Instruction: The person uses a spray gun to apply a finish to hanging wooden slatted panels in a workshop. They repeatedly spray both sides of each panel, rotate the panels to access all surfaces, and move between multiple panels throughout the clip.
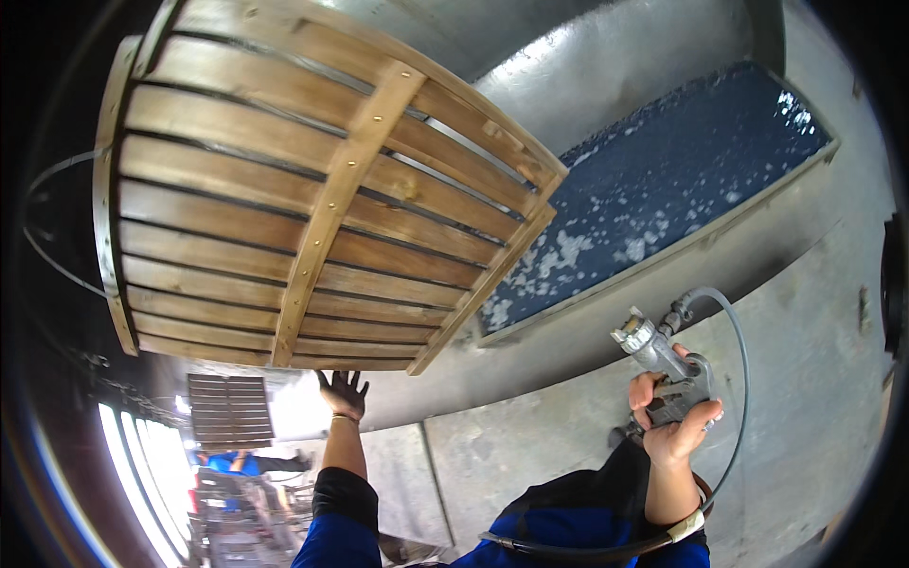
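Observation:
A slatted wooden panel (pixel 312 232), with crosswise battens fixed by screws, hangs tilted across the upper left. My left hand (pixel 343 396) is raised just under its lower edge, fingers spread and dark at the tips; whether they touch the wood I cannot tell. In my right hand (pixel 670 421) is a metal spray gun (pixel 653 350), its nozzle turned toward the upper left. My fingers are wrapped round the gun's grip. A grey hose (pixel 744 379) curves from the gun down past my right forearm.
Behind the panel stands a metal trough (pixel 663 237) of dark blue liquid with white foam patches. A smaller slatted panel (pixel 230 412) hangs at the lower left, near a person in blue (pixel 233 462). A wire loop (pixel 40 232) holds the large panel's left side. Concrete floor (pixel 530 431) lies below.

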Available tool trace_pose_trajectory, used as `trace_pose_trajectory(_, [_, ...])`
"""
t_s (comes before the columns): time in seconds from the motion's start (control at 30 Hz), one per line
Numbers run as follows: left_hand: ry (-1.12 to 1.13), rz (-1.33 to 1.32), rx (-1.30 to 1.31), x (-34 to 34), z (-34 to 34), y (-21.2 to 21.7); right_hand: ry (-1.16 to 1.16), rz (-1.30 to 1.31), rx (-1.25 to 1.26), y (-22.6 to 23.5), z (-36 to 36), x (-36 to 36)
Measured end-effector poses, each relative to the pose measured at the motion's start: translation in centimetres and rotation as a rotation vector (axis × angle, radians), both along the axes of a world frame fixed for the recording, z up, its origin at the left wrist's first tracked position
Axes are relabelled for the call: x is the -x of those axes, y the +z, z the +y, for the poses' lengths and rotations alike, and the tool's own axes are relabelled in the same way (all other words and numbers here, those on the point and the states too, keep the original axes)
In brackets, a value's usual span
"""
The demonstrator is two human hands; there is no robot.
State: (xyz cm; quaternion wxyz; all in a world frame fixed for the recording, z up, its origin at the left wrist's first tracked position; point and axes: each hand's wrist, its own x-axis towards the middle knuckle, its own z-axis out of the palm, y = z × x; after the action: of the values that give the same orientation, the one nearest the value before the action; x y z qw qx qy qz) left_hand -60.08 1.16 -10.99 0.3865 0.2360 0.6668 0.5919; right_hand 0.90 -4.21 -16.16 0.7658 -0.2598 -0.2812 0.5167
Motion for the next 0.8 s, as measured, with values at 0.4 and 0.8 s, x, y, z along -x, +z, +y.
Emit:
trace_pose_trajectory(0.4, [0.005, -0.029, 0.038, -3.9, 1.2, 0.6, 0.287, 0.336, -0.073, -5.3, 9.1, 5.2])
trace_pose_trajectory(0.8, [0.053, -0.005, -0.008, -4.6, 2.3, 0.0, 0.513, 0.436, -0.112, -7.0, 7.8, 11.2])
